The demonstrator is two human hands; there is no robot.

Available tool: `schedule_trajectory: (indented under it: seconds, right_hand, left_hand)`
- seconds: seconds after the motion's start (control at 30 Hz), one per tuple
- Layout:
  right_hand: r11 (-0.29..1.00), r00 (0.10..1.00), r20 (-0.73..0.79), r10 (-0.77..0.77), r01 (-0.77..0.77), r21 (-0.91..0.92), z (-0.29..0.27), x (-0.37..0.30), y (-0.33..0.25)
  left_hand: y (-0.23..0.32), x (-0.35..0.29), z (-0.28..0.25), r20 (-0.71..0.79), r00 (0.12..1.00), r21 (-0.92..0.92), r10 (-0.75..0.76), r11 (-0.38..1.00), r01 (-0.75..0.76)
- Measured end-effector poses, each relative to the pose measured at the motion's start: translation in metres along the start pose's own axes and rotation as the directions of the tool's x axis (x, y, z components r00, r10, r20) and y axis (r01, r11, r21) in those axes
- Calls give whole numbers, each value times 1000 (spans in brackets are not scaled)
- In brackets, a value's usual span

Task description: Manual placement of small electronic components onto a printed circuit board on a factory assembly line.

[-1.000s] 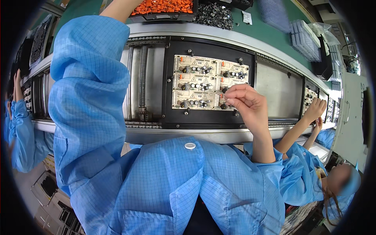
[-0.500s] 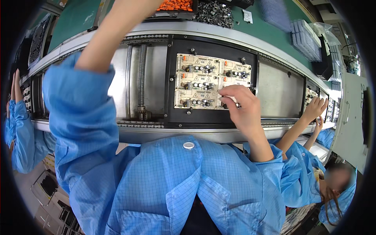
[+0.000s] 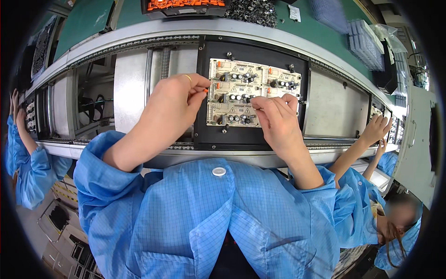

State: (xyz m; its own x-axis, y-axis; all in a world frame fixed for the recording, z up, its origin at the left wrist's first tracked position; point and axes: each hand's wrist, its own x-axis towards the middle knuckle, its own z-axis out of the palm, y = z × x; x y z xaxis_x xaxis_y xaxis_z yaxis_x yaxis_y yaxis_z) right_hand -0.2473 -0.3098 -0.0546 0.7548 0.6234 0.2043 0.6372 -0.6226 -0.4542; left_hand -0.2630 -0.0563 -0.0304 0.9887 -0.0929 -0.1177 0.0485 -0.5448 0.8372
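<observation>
A panel of cream circuit boards [image 3: 237, 87], dotted with cylindrical capacitors and small orange parts, lies in a black carrier frame [image 3: 251, 139] on the conveyor. At its left edge my left hand [image 3: 172, 104] is closed in a pinch on a small orange component [image 3: 206, 91], mostly covered by the fingertips. Over the lower middle of the panel is my right hand [image 3: 281, 123], its thumb and forefinger pinched together beside the capacitors. Whatever those fingertips hold is too small or hidden to make out. The hand covers the panel's lower right boards.
Beyond the conveyor rail, a black bin [image 3: 186, 12] of orange parts stands beside a heap of small dark metallic parts [image 3: 251, 13]. Clear plastic trays [image 3: 364, 46] are stacked at far right. A co-worker's hand [image 3: 375, 130] works farther along the line at right; another person's arms [image 3: 23, 132] are at left.
My left hand has come back from the orange-parts bin to the panel's left edge, and an orange component now shows in its fingers. The right hand has shifted slightly left over the boards.
</observation>
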Motion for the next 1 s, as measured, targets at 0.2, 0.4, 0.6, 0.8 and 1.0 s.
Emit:
schedule_trajectory:
  seconds: [0.2,0.4,0.6,0.8,1.0]
  right_hand:
    - [996,998,19,65,-67,66,-2,4,-1]
    - [997,998,36,54,-56,45,-1,5,-1]
    - [999,998,52,46,-47,11,-1,5,1]
    - [995,999,29,43,-45,84,0,7,4]
    - [1000,999,50,10,-9,-22,2,4,2]
  left_hand:
    - [-4,-15,9,49,998,124,30,992,-36]
    - [-5,-19,22,15,996,108,91,990,-92]
    - [-8,-20,29,14,990,144,137,980,-138]
    - [-10,-20,31,53,987,208,153,965,-160]
    - [-9,-17,33,36,981,259,189,946,-192]
